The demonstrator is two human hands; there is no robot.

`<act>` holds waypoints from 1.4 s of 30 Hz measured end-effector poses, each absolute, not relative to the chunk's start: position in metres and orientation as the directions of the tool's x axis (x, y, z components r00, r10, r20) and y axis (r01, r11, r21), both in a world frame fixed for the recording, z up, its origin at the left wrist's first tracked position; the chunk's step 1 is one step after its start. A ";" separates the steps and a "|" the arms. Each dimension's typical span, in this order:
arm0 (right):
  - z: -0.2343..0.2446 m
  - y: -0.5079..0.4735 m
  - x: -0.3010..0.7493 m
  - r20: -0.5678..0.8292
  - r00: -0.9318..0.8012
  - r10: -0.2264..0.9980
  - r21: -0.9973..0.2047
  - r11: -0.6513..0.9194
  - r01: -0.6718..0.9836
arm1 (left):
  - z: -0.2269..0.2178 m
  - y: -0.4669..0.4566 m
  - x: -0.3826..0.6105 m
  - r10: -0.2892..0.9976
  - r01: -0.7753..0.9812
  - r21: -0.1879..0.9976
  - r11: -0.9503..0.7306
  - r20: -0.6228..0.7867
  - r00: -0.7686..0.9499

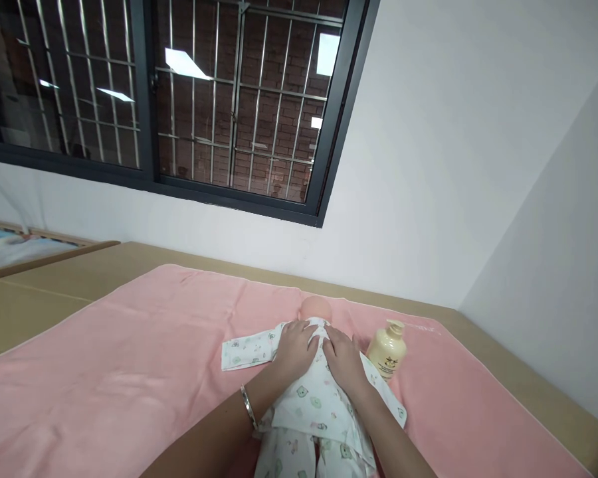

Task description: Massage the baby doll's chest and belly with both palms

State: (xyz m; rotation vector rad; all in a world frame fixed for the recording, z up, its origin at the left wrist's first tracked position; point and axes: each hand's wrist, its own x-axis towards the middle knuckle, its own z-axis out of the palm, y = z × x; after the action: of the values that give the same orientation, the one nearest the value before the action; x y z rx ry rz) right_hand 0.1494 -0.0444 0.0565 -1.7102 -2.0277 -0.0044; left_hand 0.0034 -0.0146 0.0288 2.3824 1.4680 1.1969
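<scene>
A baby doll (315, 308) lies stretched out on a pink mat (144, 332), its smooth round head towards the wall. It wears a white printed long-sleeved top (313, 392) and matching trousers (285, 453). My left hand (297, 345) rests flat on the left of the top near the shoulder, fingers stretched out. On the other side, my right hand (346, 355) lies flat on the top, fingers also extended. One sleeve (249, 349) sticks out to the left; the other slants down to the right, partly behind my right forearm. Whether the doll faces up or down I cannot tell.
A pale yellow pump bottle (387, 350) stands on the mat just right of the doll. The mat lies on a tan surface (44, 302) that meets a white wall (428, 166). A dark-framed window (149, 119) with metal bars is above. A wooden-edged bed (24, 255) shows far left.
</scene>
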 end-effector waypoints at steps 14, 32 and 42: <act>0.055 -0.040 0.153 0.393 -0.138 0.909 -0.301 0.268 0.915 | 0.024 -0.012 0.004 0.807 0.740 0.499 -0.451 0.583 0.098; 0.046 -0.036 0.155 0.363 -0.059 0.930 -0.375 0.204 0.904 | 0.028 -0.013 0.001 0.869 0.747 0.531 -0.400 0.480 0.125; 0.049 -0.039 0.153 0.377 -0.044 0.925 -0.413 0.210 0.886 | 0.024 -0.013 0.002 0.862 0.722 0.562 -0.404 0.499 0.094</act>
State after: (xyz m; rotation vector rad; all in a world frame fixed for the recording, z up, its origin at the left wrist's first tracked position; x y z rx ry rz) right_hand 0.1526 -0.0388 0.0488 -1.6734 -1.9250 0.0898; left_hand 0.0022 -0.0127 0.0242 2.1882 1.6061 1.2012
